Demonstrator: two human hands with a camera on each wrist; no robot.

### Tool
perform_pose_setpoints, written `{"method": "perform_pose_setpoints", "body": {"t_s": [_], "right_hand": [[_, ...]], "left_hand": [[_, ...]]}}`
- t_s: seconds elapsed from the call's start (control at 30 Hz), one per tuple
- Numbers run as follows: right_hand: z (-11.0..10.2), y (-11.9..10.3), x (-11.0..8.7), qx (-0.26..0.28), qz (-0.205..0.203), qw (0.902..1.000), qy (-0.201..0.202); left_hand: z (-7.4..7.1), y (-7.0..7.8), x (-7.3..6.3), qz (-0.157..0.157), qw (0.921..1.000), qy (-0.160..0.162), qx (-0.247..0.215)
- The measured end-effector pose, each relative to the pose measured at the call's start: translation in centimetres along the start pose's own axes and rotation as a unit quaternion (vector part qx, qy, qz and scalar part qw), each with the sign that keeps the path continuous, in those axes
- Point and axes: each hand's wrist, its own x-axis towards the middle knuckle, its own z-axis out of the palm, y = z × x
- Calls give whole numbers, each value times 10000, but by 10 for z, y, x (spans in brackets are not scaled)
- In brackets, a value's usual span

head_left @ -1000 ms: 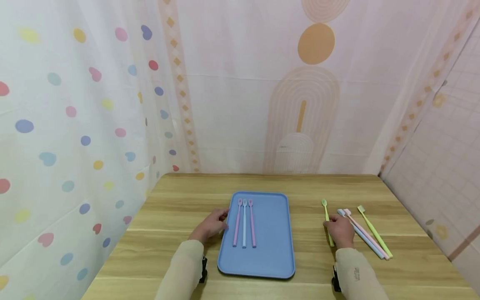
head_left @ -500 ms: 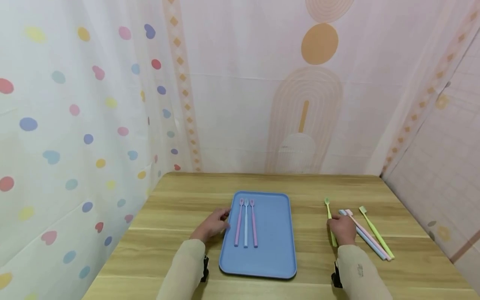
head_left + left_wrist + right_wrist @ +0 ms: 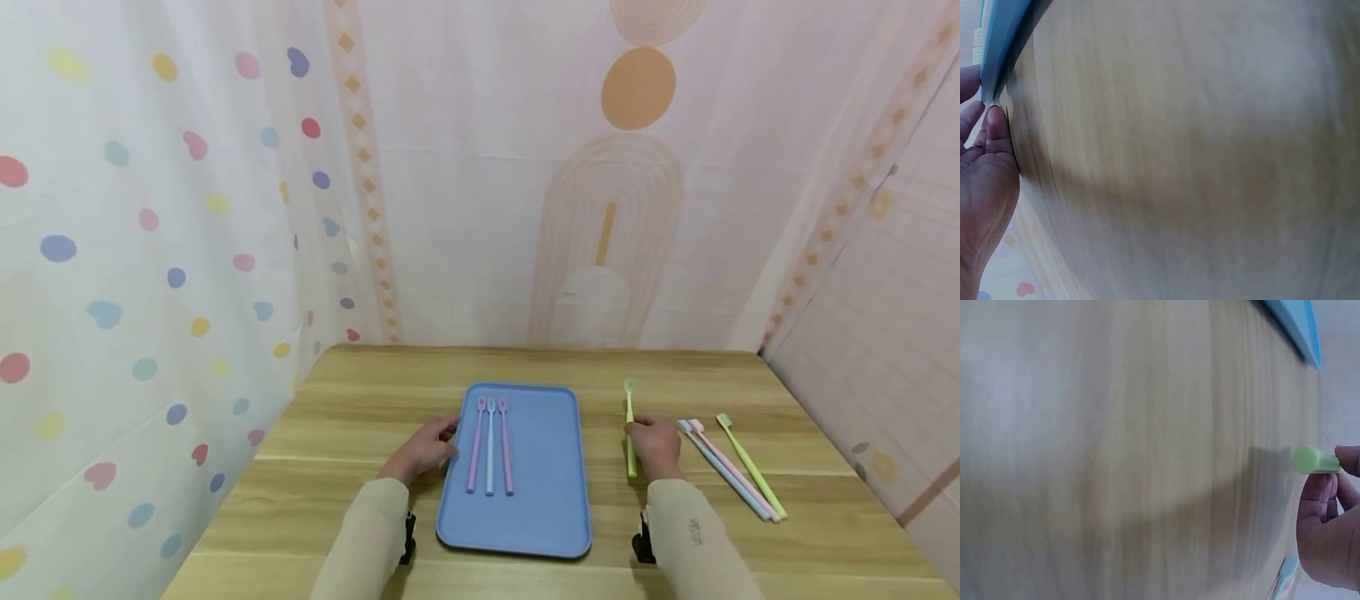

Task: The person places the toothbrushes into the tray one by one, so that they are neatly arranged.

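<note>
Between the thumb and fingers of my right hand is a yellow-green toothbrush, head pointing away from me. In the right wrist view its rounded handle end shows above the table surface, apart from it. My left hand is at the left edge of a blue tray, fingertips touching its rim; the left wrist view shows the thumb and fingers against the tray's outer side. Inside the tray lie a purple toothbrush, a light blue toothbrush and another purple toothbrush, side by side.
Right of my right hand, a blue toothbrush, a pink toothbrush and a second yellow-green toothbrush lie slanted on the wooden table. Patterned curtains hang behind and at the sides.
My right hand has lifted the yellow-green toothbrush and carried it left, toward the tray and slightly away from me. The left hand and the tray have stayed in place.
</note>
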Motion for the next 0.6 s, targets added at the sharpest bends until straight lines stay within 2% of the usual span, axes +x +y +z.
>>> {"method": "perform_pose_setpoints", "body": {"t_s": [0.43,0.6], "right_hand": [[31,-25,-13,552,-33,9983,-165],[44,-35,-21,536,-277,9981,-88]], "left_hand": [[1,-1,0,86,9999,18,109],[1,0,-2,52,9999,8,95]]}}
